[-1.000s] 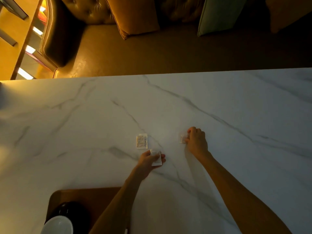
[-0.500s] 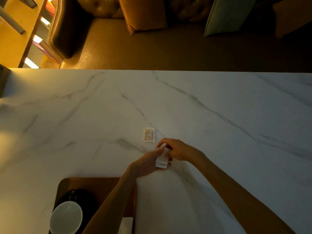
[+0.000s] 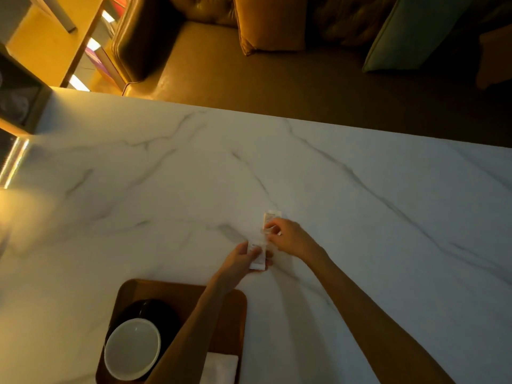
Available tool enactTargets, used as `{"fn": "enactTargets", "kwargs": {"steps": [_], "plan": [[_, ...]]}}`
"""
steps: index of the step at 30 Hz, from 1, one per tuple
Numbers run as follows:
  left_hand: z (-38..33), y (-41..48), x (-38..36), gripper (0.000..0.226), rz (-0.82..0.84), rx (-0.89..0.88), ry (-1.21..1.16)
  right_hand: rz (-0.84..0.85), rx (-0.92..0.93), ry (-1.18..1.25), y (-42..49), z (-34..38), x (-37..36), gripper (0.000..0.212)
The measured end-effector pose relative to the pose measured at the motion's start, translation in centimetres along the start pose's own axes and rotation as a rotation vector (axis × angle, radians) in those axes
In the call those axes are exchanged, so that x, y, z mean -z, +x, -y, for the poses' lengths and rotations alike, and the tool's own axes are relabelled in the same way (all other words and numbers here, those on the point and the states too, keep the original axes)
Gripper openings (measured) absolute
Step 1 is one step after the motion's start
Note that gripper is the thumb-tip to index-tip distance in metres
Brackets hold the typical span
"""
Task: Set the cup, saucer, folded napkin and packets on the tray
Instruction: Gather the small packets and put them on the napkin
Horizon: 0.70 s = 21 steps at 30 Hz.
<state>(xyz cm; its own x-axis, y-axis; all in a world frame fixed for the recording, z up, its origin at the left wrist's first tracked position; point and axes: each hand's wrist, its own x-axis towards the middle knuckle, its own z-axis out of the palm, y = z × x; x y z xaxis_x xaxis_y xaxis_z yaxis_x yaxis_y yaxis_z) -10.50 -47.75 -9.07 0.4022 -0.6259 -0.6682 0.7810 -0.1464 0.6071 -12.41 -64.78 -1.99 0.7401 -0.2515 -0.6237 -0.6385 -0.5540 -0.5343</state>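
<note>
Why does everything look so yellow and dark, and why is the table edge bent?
Head view: warm dim lamps tint the marble table yellowish, brightest at the left edge; the sofa behind sinks into shadow; the wide lens tilts and curves the table edge; the packets between the left hand and right hand are slightly blurred, print unreadable.

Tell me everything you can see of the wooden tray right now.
The tray is brown, wood-looking, rectangular with rounded corners and a low raised rim. It lies flat on the white marble table near the person's edge, its near end cut off by the frame. On it sits a black saucer carrying a white cup, at its left side; a white folded napkin lies at its right. The left forearm crosses above it. No packets are on it.
</note>
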Motion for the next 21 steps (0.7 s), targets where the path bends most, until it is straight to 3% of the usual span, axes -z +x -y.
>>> {"fn": "enactTargets", "kwargs": {"steps": [3,7,10,14,17,20,21], "plan": [[-0.3,0.5,1.5,0.02,-0.146,-0.055,0.057,-0.285,-0.228,0.028,1.8,0.3,-0.4,0.026],[-0.6,1.1,2.3,0.014,-0.219,-0.093,0.088,-0.339,-0.404,0.034,3.1,0.7,-2.7,0.048],[-0.7,1.2,2.0,0.013,-0.178,-0.084,0.109,-0.423,-0.443,-0.023,3.5,1.3,-3.9,0.046],[-1.1,1.2,2.8,0.011,-0.152,-0.033,0.024,-0.398,-0.336,-0.025,3.7,1.4,-4.4,0.038],[-1.2,1.1,2.9,0.011,-0.122,-0.013,-0.008,-0.344,-0.211,0.225,2.6,0.6,-4.0,0.032],[-1.4,0.9,2.9,0.017,-0.072,0.022,-0.065,-0.164,-0.091,0.506,1.5,-0.4,-3.0,0.013],[-1.6,0.8,2.9,0.022,-0.052,0.054,-0.092,-0.1,-0.035,0.511,1.1,-0.7,-2.7,0.016]]}}
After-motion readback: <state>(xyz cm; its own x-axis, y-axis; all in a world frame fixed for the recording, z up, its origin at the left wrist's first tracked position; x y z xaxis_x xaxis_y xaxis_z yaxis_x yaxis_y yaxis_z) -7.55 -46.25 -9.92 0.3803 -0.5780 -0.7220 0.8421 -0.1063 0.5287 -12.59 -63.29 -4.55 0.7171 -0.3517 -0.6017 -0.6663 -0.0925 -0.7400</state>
